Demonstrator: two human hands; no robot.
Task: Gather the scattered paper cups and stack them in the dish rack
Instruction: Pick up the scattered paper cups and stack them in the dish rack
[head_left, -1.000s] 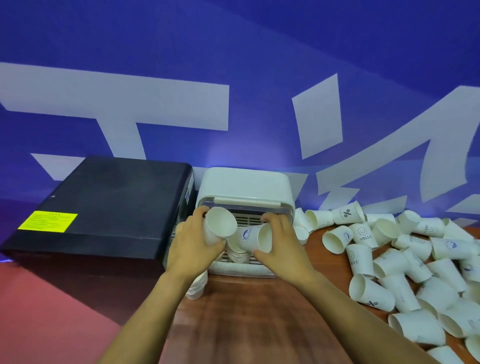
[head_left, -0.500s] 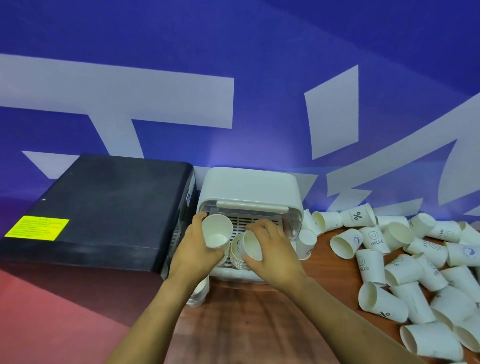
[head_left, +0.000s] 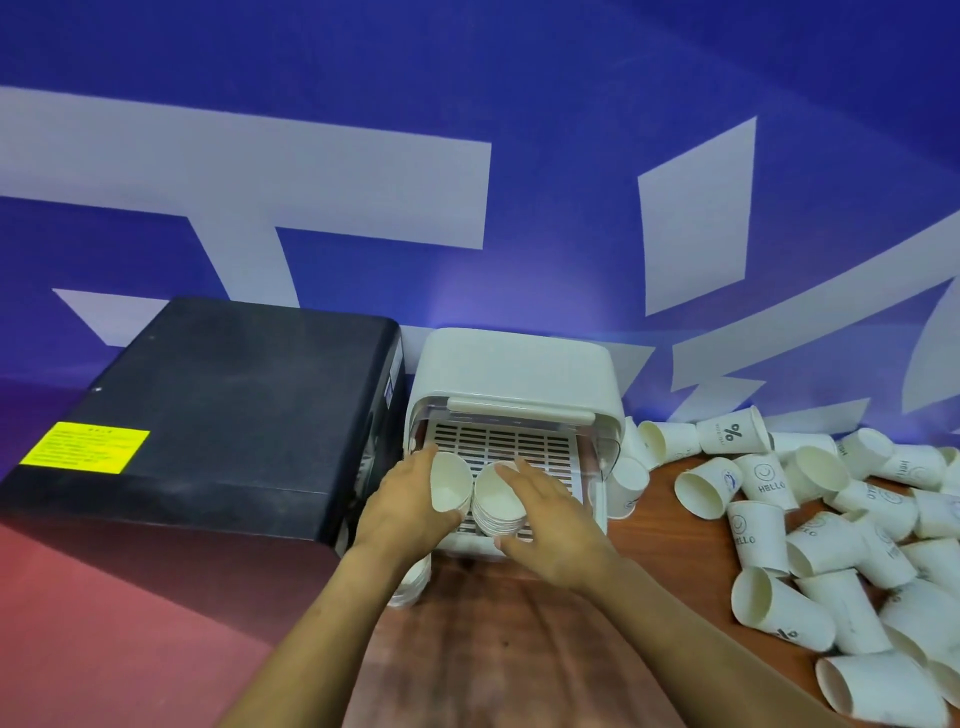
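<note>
The backdrop was a blue wall (head_left: 545, 104) with broad white markings, above a wooden table (head_left: 493, 649). A black box (head_left: 208, 405) with a yellow label occupied the table's left rear. Beside it, at the rear centre, stood the white dish rack (head_left: 511, 384), cover raised, slatted tray exposed. Loose paper cups (head_left: 831, 545) lay tumbled along the right edge.

A nested stack of cups (head_left: 498, 506) lay on its side at the tray's front. Half a second earlier the right hand was carrying a single cup toward this stack; that cup was now seated in it. The right hand (head_left: 556, 525) lay with fingers straight, holding nothing, thumb and palm just beside the stack. Judgement: one more cup was lodged in the rack, and this hand was free to collect another.

The left hand (head_left: 410, 512) gripped one cup (head_left: 451, 483) at the tray's left front corner, mouth toward the camera, touching the stack; this grip matched the earlier frame. That cup appeared next for nesting. Many cups remained.
</note>
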